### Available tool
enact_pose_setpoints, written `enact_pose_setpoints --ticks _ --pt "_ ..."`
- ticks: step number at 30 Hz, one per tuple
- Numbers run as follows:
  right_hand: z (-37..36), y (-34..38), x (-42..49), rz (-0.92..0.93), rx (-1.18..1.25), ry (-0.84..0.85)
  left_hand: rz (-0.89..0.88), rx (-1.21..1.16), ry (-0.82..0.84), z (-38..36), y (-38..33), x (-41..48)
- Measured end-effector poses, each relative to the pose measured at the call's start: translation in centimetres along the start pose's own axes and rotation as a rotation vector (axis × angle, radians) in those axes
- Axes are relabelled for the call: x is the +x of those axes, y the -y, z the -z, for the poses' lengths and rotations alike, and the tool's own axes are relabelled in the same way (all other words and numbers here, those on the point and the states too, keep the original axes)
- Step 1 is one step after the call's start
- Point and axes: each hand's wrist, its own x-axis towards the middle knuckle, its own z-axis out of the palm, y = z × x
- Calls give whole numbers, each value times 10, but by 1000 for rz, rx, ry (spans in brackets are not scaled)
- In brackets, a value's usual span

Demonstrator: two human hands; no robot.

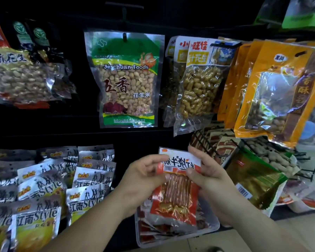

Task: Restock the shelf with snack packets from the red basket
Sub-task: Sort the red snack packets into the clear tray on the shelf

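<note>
A red and white snack packet (176,190) with reddish strips inside is held upside down in front of the lower shelf. My left hand (142,177) grips its left edge. My right hand (205,173) pinches its white header, thumb on the front. Just below the packet sits a clear plastic tray (213,228) holding several more red packets. No red basket is in view.
Peanut bags hang on pegs above: a green Jinchuan bag (125,79), a clear yellow-label bag (198,84), orange bags (280,91). Silver "Style" packets (44,188) fill the lower left. Wire racks (216,142) with more packets stand at the right. Pale floor lies at the bottom right.
</note>
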Motion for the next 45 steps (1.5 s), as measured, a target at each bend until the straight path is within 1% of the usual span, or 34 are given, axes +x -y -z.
enact_pose_setpoints --ticks 1,3,4,6,8,9,10,11,12,13,15,17,19,21,23,25,26,27,29,30,31,32,34,35,36,37,38,39,40,41,43,45 --pt "0 1 -1 -19 19 25 -11 -30 -33 1 -1 2" --pt "-1 1 -2 -48 -44 74 -11 -108 -86 3 -4 3" --pt "-3 0 -3 -56 -59 69 -2 -137 -62 4 -4 3" --pt "-5 -2 0 -65 -18 -8 47 -146 79 6 -2 1" --pt "-3 -3 3 -80 60 -89 89 -72 191 6 0 -3" --pt "-1 -1 4 -88 102 -95 86 -29 203 5 2 -3" --pt "1 0 3 -98 129 -51 78 8 180 3 2 -3" --pt "3 1 1 -110 118 30 69 39 134 1 1 -2" --pt "3 1 -1 -114 49 106 56 70 92 0 1 -2" --pt "2 0 -3 -102 -57 143 40 101 69 0 2 -2" --pt "-3 -2 -3 -49 -204 108 -14 160 65 -1 2 -2" --pt "-6 -5 -2 -46 -218 96 -84 184 52 -5 2 -3" --pt "-8 -8 -3 -64 -208 140 -135 186 -24 -9 4 -1" --pt "-9 -10 -4 -44 -179 137 -134 176 -102 -8 7 3" --pt "-8 -10 -2 21 -124 38 -88 152 -103 -5 10 5" --pt "-4 -10 2 71 -65 -101 -29 154 -36 -4 12 4" --pt "-2 -10 3 91 -59 -150 -17 196 -20 -3 14 5" --pt "-1 -11 3 107 -91 -178 -35 279 -45 -3 16 6" --pt "-3 -13 3 127 -214 -205 -132 476 -145 -5 17 7" --pt "-5 -13 3 141 -262 -206 -183 521 -152 -9 15 6" --pt "-6 -13 3 152 -282 -187 -204 526 -117 -14 13 5" --pt "-8 -12 2 153 -275 -142 -192 494 -61 -19 12 3" --pt "-11 -9 0 111 -185 -5 -177 464 30 -28 16 2" --pt "-13 -7 -1 70 -122 47 -186 471 20 -28 18 4" --pt "-14 -6 -2 40 -84 57 -183 460 -18 -25 19 7" --pt "-13 -8 -2 47 -97 16 -159 417 -60 -19 20 9" --pt "-11 -8 -1 91 -181 -64 -122 363 -86 -13 20 11" --pt "-8 -8 1 152 -323 -155 -83 315 -91 -7 22 14" --pt "-4 -7 4 209 -490 -221 -45 286 -84 -4 24 15" --pt "-2 -5 7 230 -633 -247 -13 272 -72 -2 27 16" --pt "0 -3 19 207 -803 -231 18 254 -54 0 35 19" --pt "1 -7 37 247 -878 -159 32 248 -67 -1 44 25"
